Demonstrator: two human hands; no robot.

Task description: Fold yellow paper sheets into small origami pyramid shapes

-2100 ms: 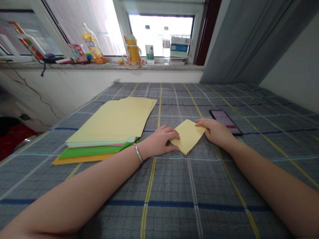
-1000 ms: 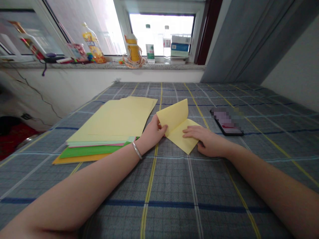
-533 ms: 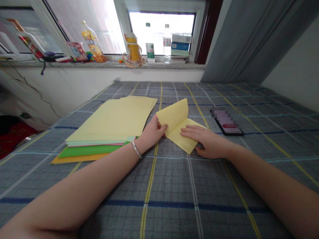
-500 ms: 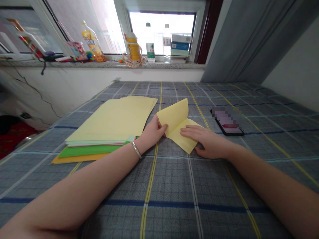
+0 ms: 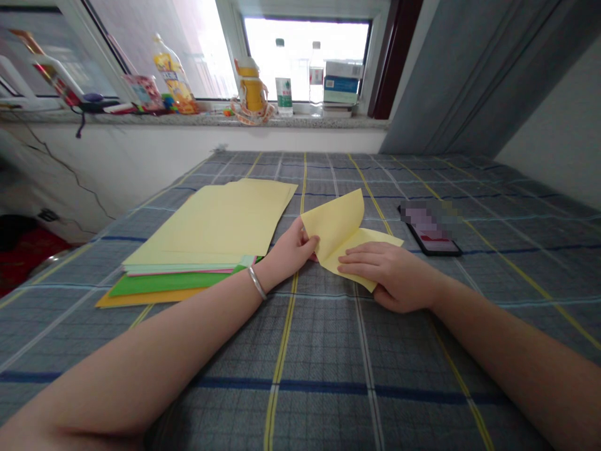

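Observation:
A folded sheet of pale yellow paper (image 5: 339,233) lies on the checked blue-grey bedspread (image 5: 323,369), with its upper flap raised and curving up. My left hand (image 5: 292,249) pinches the flap's left edge between thumb and fingers. My right hand (image 5: 389,275) lies flat across the lower layer, pressing it down, with the fingers together. Left of my left hand is a stack of pale yellow sheets (image 5: 216,225) over green and orange paper (image 5: 159,285).
A smartphone (image 5: 432,233) with a pixelated screen lies right of the sheet. A stone windowsill (image 5: 201,120) at the back holds several bottles (image 5: 284,78), a yellow flask (image 5: 251,88) and a box (image 5: 342,81).
The flap that lay flat at first now stands raised in my left hand. The folded sheet has shifted slightly right, and my right hand has moved nearer me on its lower layer.

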